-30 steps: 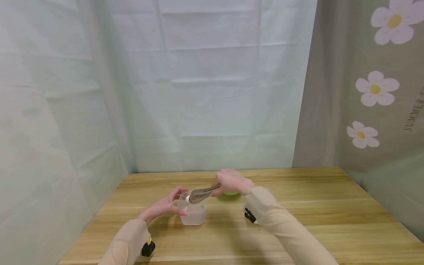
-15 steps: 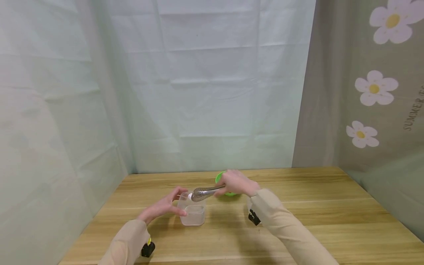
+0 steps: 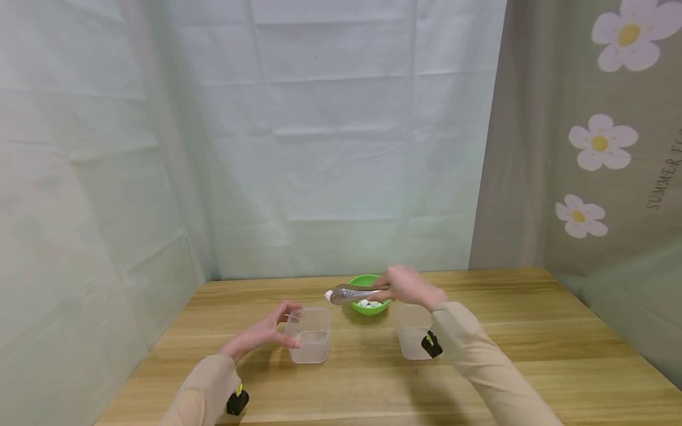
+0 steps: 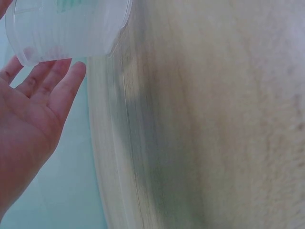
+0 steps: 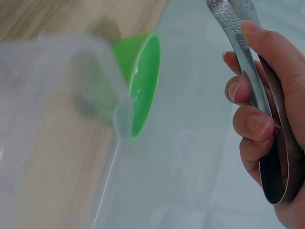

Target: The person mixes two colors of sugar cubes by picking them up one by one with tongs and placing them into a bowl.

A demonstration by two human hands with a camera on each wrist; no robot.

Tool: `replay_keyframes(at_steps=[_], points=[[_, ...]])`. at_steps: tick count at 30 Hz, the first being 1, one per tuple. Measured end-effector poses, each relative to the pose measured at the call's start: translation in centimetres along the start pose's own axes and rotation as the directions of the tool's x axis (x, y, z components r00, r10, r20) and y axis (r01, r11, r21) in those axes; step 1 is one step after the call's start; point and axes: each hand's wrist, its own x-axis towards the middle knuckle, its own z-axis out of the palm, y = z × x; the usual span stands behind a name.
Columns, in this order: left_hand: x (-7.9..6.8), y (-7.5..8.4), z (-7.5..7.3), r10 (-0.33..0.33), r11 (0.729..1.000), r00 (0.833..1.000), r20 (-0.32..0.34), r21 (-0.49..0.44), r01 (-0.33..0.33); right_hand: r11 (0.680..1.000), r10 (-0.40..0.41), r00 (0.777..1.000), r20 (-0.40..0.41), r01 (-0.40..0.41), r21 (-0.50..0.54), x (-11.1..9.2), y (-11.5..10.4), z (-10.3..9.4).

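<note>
My right hand [image 3: 409, 285] grips metal food tongs [image 5: 252, 71] with perforated tips, fingers and thumb wrapped round both arms. At the tongs' tips in the head view shows a small white piece [image 3: 328, 295], held up left of the green bowl [image 3: 365, 279]. Several similar white pieces [image 3: 370, 304] lie in that bowl. On the left, a clear plastic container [image 3: 310, 354] stands on the table, its inside bare. My left hand [image 3: 266, 332] holds its left side, thumb at the front and fingers at the back; the left wrist view shows those fingers against the plastic [image 4: 71, 33].
A second clear plastic container [image 3: 411, 343] stands on the right, partly behind my right sleeve and a black wrist device [image 3: 431, 344]. Another black device [image 3: 237, 401] hangs at my left wrist. Pale curtains [image 3: 341, 177] rise behind the wooden table [image 3: 351, 390].
My right hand has moved right and back with the tongs, carrying the white piece away from above the left container. More of the bowl and right container shows. The left hand stays put.
</note>
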Motion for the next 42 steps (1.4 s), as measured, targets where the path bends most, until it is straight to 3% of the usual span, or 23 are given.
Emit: replay_keyframes(at_steps=[6, 18, 26, 42], points=[[-0.1, -0.3, -0.1, -0.010, 1.000, 1.000, -0.001, -0.009, 0.010, 0.999, 0.050, 0.998, -0.036, -0.050, 0.023, -1.3, 1.5, -0.7], [-0.3, -0.3, -0.2, 0.028, 0.999, 1.000, 0.011, -0.023, -0.028, 0.988, 0.101, 0.993, -0.067, -0.108, -0.110, -3.1, 3.1, -1.6], [0.0, -0.1, -0.1, -0.023, 1.000, 1.000, -0.001, -0.007, 0.023, 0.981, 0.105, 0.992, -0.066, -0.114, -0.156, -3.5, 3.5, -1.7], [0.2, 0.0, 0.0, 0.006, 1.000, 1.000, 0.006, -0.004, -0.006, 0.966, 0.146, 0.984, -0.105, -0.164, -0.200, -3.7, 3.9, -1.7]])
